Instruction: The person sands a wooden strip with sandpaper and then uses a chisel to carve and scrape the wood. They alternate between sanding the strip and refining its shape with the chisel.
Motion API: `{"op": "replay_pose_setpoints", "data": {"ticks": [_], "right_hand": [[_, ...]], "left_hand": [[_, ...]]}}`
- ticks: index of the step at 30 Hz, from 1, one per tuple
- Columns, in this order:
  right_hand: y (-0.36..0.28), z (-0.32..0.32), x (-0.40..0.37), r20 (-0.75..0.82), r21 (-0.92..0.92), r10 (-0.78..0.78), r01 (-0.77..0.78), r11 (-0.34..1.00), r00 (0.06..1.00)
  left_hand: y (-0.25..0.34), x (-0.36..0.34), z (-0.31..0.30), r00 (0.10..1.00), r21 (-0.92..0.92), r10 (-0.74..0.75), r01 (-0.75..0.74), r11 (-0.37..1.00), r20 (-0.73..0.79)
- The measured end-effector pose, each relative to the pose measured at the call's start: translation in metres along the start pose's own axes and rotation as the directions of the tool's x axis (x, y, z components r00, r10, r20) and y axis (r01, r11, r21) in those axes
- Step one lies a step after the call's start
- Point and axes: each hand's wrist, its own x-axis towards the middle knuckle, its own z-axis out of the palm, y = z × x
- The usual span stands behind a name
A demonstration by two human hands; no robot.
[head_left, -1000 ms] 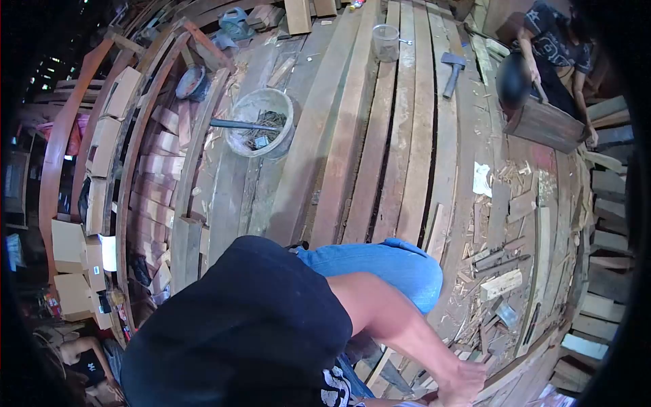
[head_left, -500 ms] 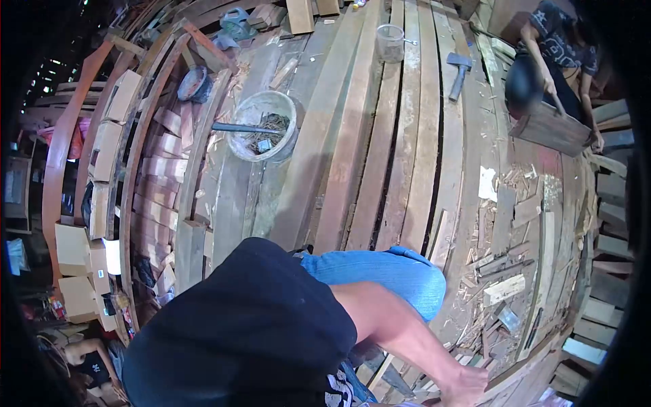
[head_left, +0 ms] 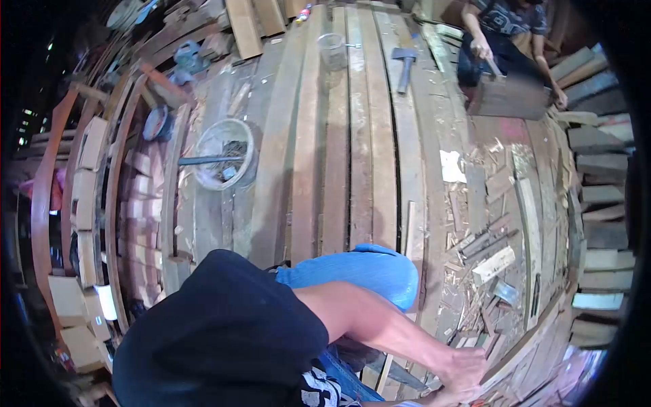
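My left arm comes out of a black sleeve (head_left: 217,305) and reaches across a bent knee in blue jeans (head_left: 359,275) toward the lower right. At its end my left hand (head_left: 463,370) is closed, fingers curled; whatever lies inside the grip is hidden. It is beside the lower end of a long narrow wooden strip (head_left: 525,342). A little skin under it at the bottom edge may belong to my right hand (head_left: 444,397), whose fingers do not show. Wood scraps (head_left: 468,339) lie close by the left hand.
A bucket (head_left: 252,163) of dark scraps with a handle across it stands left on the plank floor (head_left: 308,176). Farther off are a clear container (head_left: 332,51) and a hammer (head_left: 404,68). At upper right a person's hand (head_left: 481,49) holds a tool at a wooden block (head_left: 512,98).
The view has turned, so the floor and bucket appear farther left. My left hand stays low at the right, slightly turned. The other person's hand with the tool is higher above the block.
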Motion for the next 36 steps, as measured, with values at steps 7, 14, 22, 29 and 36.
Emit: {"op": "replay_pose_setpoints", "data": {"ticks": [7, 14, 22, 29, 36], "right_hand": [[0.01, -0.01, -0.016, -0.053, 0.084, 0.064, -0.059, 0.995, 0.997], [0.019, -0.019, -0.031, -0.105, 0.202, 0.133, -0.11, 0.973, 0.986], [0.034, -0.027, -0.047, -0.094, 0.63, 0.352, -0.218, 0.746, 0.931], [-0.017, 0.027, -0.042, 0.029, -0.306, 0.238, -0.218, 0.927, 0.971], [0.098, 0.156, -0.095, 0.442, -0.548, 0.168, 0.117, 0.829, 0.881]], "left_hand": [[0.004, -0.005, -0.004, 0.995, -0.182, 0.022, -0.039, 0.983, -0.095], [0.013, 0.001, -0.02, 0.996, -0.168, -0.082, 0.085, 0.982, 0.023], [0.007, -0.004, -0.008, 0.994, 0.242, -0.009, -0.017, 0.97, 0.108], [0.027, -0.004, -0.005, 0.991, 0.363, 0.047, -0.091, 0.927, 0.128], [0.048, -0.01, 0.003, 0.96, 0.121, 0.125, -0.159, 0.98, 0.25]]}}
